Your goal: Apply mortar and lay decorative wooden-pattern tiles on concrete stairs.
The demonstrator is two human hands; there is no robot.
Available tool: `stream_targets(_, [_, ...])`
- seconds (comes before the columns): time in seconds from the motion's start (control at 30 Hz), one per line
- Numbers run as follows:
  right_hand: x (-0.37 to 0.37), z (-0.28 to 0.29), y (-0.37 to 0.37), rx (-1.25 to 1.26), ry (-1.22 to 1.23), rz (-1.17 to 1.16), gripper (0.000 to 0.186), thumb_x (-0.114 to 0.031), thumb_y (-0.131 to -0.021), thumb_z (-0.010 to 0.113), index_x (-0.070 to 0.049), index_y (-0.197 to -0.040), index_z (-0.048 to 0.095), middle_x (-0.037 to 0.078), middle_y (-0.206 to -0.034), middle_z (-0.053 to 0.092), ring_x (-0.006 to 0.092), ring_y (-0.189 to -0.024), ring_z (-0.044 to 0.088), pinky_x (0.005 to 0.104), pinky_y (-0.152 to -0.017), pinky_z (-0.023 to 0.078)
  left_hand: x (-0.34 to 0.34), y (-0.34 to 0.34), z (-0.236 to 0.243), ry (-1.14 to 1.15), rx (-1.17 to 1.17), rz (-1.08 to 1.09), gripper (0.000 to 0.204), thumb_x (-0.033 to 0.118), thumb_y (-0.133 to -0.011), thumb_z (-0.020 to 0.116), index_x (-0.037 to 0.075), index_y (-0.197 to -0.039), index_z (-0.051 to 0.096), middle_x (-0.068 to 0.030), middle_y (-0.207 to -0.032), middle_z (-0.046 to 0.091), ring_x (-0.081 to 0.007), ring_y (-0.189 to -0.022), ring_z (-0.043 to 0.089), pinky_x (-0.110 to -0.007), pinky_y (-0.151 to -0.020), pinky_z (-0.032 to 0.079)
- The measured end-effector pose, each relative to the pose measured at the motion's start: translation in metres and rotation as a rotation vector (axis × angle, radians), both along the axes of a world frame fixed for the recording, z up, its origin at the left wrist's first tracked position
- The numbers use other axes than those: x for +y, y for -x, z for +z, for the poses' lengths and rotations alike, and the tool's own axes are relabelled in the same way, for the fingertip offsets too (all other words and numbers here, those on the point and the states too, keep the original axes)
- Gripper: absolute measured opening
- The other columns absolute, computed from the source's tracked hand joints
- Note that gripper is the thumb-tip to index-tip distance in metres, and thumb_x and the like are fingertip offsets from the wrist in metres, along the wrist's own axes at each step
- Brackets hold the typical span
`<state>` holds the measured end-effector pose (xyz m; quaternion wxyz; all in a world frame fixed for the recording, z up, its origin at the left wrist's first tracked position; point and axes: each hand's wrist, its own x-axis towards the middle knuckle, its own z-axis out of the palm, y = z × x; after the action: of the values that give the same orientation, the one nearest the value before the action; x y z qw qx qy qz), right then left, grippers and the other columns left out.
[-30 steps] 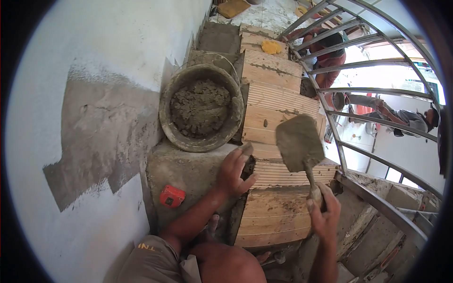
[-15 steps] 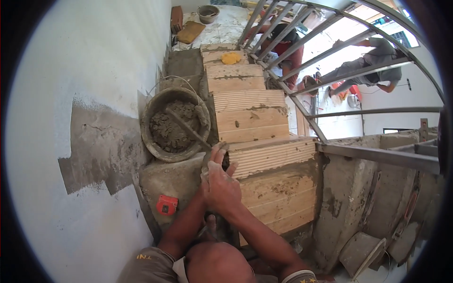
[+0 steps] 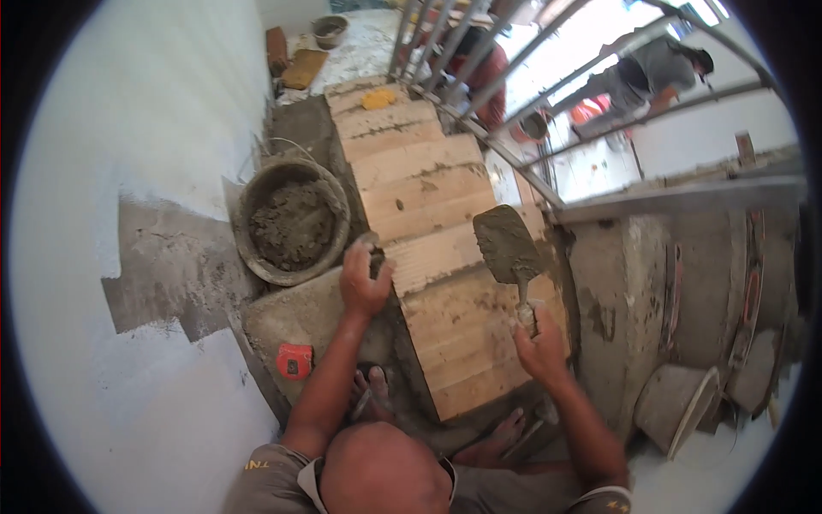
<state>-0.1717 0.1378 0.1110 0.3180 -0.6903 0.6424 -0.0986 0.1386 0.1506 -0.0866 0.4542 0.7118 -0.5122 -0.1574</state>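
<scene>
My right hand (image 3: pixel 539 338) grips the handle of a trowel (image 3: pixel 507 244), whose broad blade is coated with wet grey mortar. The blade is above the tiled steps (image 3: pixel 479 317). My left hand (image 3: pixel 366 281) is at the left end of a ribbed step edge, with thumb and fingers apart and slightly curled. Dark material shows between them; whether they touch it I cannot tell. Just beyond that hand stands a bucket (image 3: pixel 244 227) of mortar (image 3: pixel 295 224), its wire handle raised at the far side.
A red tape measure (image 3: pixel 294 361) lies on the cement ledge at left, beside the wall (image 3: pixel 188 274). A metal railing (image 3: pixel 548 184) runs along the right; two people are at work beyond it. Another bucket (image 3: pixel 672 407) lies tilted at lower right. A yellow sponge-like piece (image 3: pixel 377 100) sits on an upper step.
My hands were together at the step's left end. The right has swung away to the right with the trowel. A narrow bar over the bucket no longer shows. The view has shifted.
</scene>
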Motion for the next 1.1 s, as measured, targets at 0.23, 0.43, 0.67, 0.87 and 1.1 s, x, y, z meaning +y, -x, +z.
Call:
stream_targets(0.23, [0.035,0.066,0.121,0.149,-0.210,0.113,0.037,-0.026,-0.091,0.074,-0.002,-0.115,0.061,0.025,-0.098,0.069,0.0482,-0.094,0.067,0.0504,-0.080,0.053,-0.009,0.003,0.016,0.021,0.092,-0.071,0.048,0.031,-0.099,0.067,-0.007,-0.127,0.060,-0.0268,-0.130,0.063,-0.0420,-0.123,0.059,-0.045,-0.107,0.045])
stream_targets(0.43, [0.086,0.094,0.204,0.333,-0.340,0.107,0.038,-0.031,-0.088,0.075,-0.003,-0.109,0.060,0.025,-0.092,0.068,0.0477,-0.091,0.066,0.0509,-0.079,0.052,-0.013,-0.005,0.007,-0.047,0.150,-0.161,0.051,0.030,-0.101,0.065,-0.007,-0.135,0.058,-0.0239,-0.133,0.063,-0.0349,-0.126,0.059,-0.041,-0.108,0.043])
stream_targets(0.67, [0.192,-0.018,0.254,0.274,-0.228,-0.249,0.040,-0.037,-0.089,0.073,-0.004,-0.106,0.060,0.026,-0.088,0.068,0.0509,-0.089,0.065,0.0555,-0.076,0.051,-0.051,-0.008,0.038,-0.197,-0.039,-0.326,0.058,0.032,-0.099,0.069,-0.009,-0.137,0.056,-0.0271,-0.135,0.062,-0.0387,-0.131,0.057,-0.042,-0.111,0.042])
stream_targets(0.87, [0.281,-0.061,0.229,0.168,-0.049,-0.763,0.044,-0.037,-0.087,0.074,-0.004,-0.114,0.061,0.028,-0.087,0.069,0.0512,-0.089,0.066,0.0564,-0.075,0.052,-0.092,0.031,0.100,-0.191,-0.189,-0.610,0.063,0.035,-0.097,0.071,-0.008,-0.140,0.055,-0.0281,-0.139,0.060,-0.0398,-0.135,0.055,-0.043,-0.113,0.041])
stream_targets(1.1, [0.304,-0.082,0.217,0.144,-0.009,-0.990,0.043,-0.027,-0.087,0.073,-0.004,-0.122,0.062,0.027,-0.111,0.065,0.0486,-0.108,0.061,0.0549,-0.092,0.048,-0.121,0.060,0.107,-0.266,-0.401,-0.824,0.078,0.042,-0.089,0.079,-0.010,-0.140,0.051,-0.0310,-0.139,0.057,-0.0449,-0.133,0.053,-0.046,-0.112,0.042])
